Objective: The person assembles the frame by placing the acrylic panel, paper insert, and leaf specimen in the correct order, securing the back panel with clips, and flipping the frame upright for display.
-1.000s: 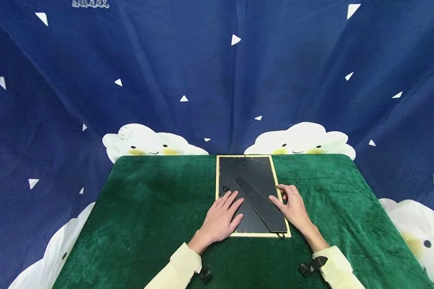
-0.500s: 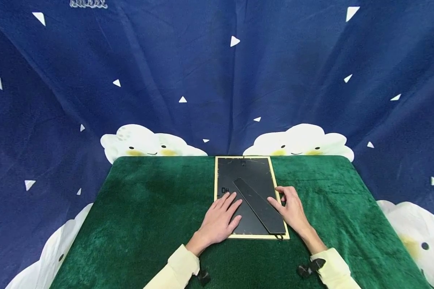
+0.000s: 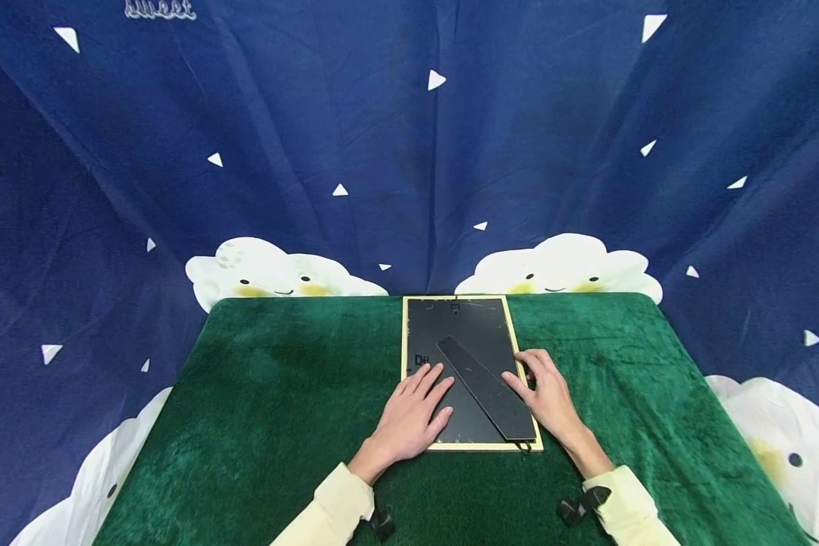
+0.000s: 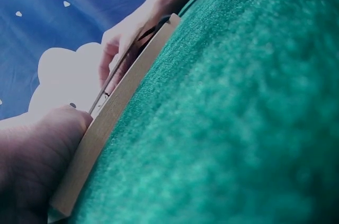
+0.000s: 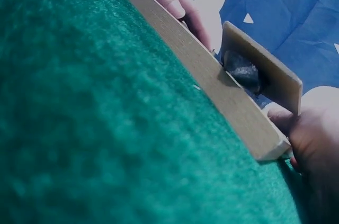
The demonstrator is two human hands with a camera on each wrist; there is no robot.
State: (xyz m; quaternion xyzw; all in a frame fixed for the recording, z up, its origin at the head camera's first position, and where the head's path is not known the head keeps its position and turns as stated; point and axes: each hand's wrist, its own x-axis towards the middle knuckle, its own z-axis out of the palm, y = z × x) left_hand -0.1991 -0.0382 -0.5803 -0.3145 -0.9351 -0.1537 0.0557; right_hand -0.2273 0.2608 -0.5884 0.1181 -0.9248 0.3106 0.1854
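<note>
A picture frame [image 3: 467, 326] lies face down, its black back up and a pale wooden border around it. Its black easel leg [image 3: 487, 394] slants across the back, and the right wrist view shows this leg [image 5: 273, 73] raised slightly at its lower end. My left hand [image 3: 409, 417] rests on the lower left of the frame, fingers stretched over the backing. At the right border my right hand [image 3: 553, 394] grips the frame's side, fingers bent at the edge and thumb by the leg. The left wrist view shows the frame's wooden side [image 4: 119, 110].
Beneath the frame spreads a green plush cloth [image 3: 293, 379] over the table. Behind it hangs a dark blue curtain [image 3: 382, 114] with white triangles and smiling clouds. The frame's top reaches the table's far edge. Black straps [image 3: 583, 504] hang at both cuffs.
The whole scene has shifted slightly left with the camera. Both hands keep their places on the frame, and the easel leg looks unchanged.
</note>
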